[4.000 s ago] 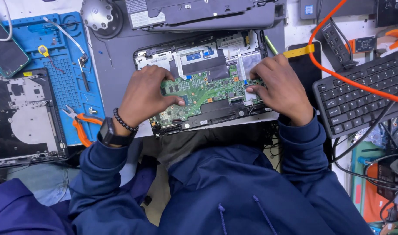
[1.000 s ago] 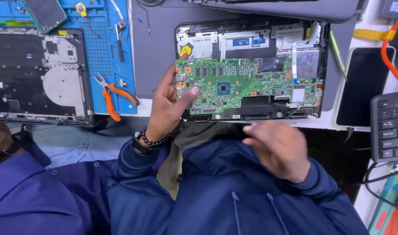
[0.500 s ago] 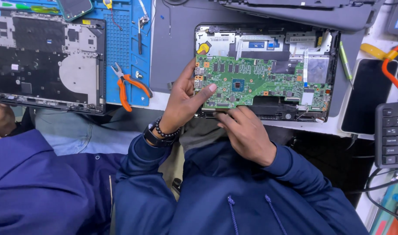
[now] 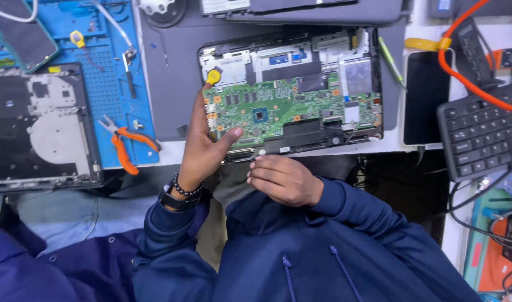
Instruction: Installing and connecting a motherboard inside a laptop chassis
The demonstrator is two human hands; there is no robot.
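Observation:
An opened laptop base (image 4: 289, 53) lies on the bench with its green circuit board (image 4: 278, 109) exposed. My left hand (image 4: 203, 148) grips the board's left edge, thumb on the green surface and fingers along the side near a yellow coin cell (image 4: 213, 75). My right hand (image 4: 281, 179) rests curled at the front edge of the laptop, fingertips touching the chassis rim; whether it pinches anything is hidden. A watch and bead bracelet sit on my left wrist.
A blue work mat (image 4: 99, 72) at left carries orange-handled pliers (image 4: 124, 145) and a small tool. A second dismantled laptop shell (image 4: 38, 128) lies far left. A dark phone (image 4: 426, 95), black keyboard (image 4: 482, 131) and orange cable (image 4: 468, 72) are at right.
My right hand came off my lap up to the laptop's front edge. My left hand stayed on the board's left side. The view shifted so the laptop sits centred.

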